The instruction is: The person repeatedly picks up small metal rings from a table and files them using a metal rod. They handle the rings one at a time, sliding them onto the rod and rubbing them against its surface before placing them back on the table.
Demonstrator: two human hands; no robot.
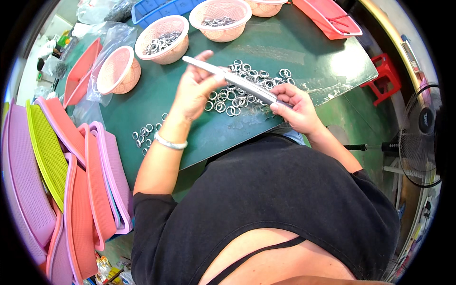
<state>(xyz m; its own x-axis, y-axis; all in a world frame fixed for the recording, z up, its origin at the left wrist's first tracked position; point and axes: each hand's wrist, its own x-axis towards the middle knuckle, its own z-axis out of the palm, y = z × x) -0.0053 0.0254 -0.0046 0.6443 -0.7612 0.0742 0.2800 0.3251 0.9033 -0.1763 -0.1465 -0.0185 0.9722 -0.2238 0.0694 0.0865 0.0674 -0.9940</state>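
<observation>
A long, tapered silver-grey rod, which looks like a ring mandrel (247,85), slants over the table in front of me. My right hand (298,108) grips its darker, lower right end between thumb and fingers. Around the narrower upper part, my left hand (199,88) is closed, with the rod passing between thumb and fingers; whether a ring sits there is hidden. Beneath the rod lies a loose pile of silver metal rings (230,97). A smaller group of rings (142,135) is spread beside my left forearm.
Pink mesh baskets (173,56) stand along the far side of the green table (209,137), two with rings inside. A blue crate (164,12) and red trays (327,19) lie beyond. Stacked colored baskets (80,209) crowd the left; a red stool (382,78) and fan (418,135) stand right.
</observation>
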